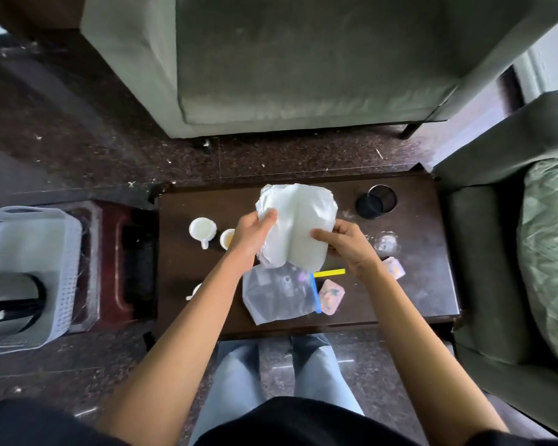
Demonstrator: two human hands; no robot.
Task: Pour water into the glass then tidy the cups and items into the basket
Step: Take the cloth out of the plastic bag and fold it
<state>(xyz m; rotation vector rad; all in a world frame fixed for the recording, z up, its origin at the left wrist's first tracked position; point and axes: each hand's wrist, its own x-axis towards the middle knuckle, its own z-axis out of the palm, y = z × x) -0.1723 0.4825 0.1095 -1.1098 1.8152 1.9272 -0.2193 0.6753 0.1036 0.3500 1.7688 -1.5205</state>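
Both my hands hold a white plastic packet (pixel 298 220) above the dark wooden table (pixel 416 284). My left hand (pixel 253 235) grips its left edge and my right hand (pixel 348 244) pinches its right edge. On the table to the left stand a white mug (pixel 202 229) and a small cup with yellow inside (pixel 227 238). Another white cup (pixel 194 290) is mostly hidden behind my left forearm. Below the packet lies a clear zip bag (pixel 276 292). The white perforated basket (pixel 29 272) sits on a red stool at far left, with a dark object inside.
A black mesh pen holder (pixel 376 201) stands at the table's back right. A clear glass (pixel 385 243), two pink cards (pixel 332 296), (pixel 395 267) and a yellow strip (pixel 331 272) lie to the right. Sofas surround the table at back and right.
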